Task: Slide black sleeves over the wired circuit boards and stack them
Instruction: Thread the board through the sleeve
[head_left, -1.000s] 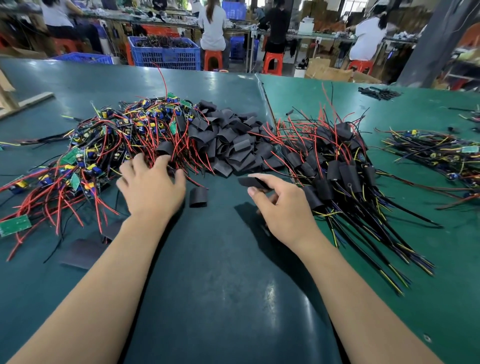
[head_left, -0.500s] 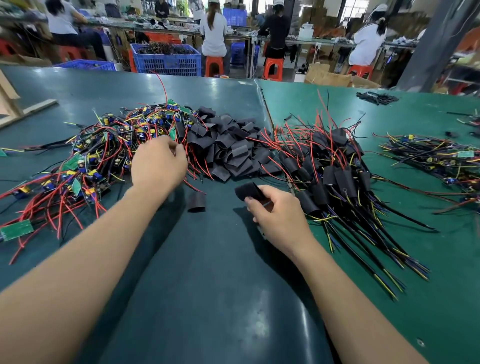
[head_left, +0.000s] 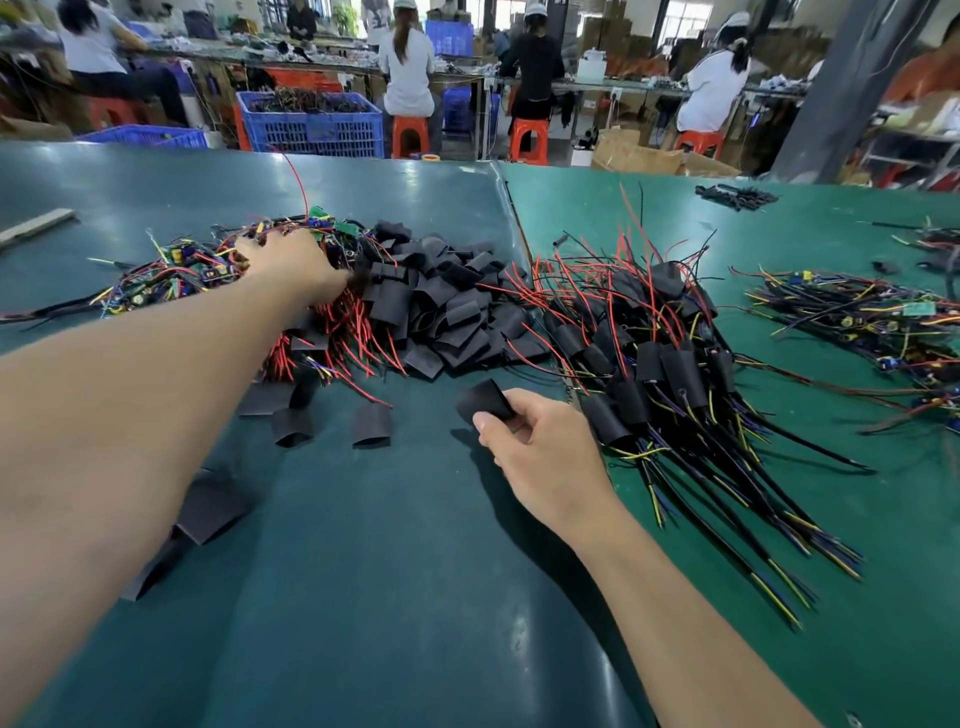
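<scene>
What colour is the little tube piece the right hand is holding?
Black. The flat, matte black sleeve pinched in the right hand shows best in the head view.

Nothing readable is showing anywhere — no label, brand, number or sign is coming through on the circuit boards (head_left: 171, 270), the black sleeves (head_left: 447, 312) or the blue crate (head_left: 311, 124).

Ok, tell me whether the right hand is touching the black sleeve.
Touching. The head view shows the right hand pinching the black sleeve between thumb and fingers, above the table.
</scene>
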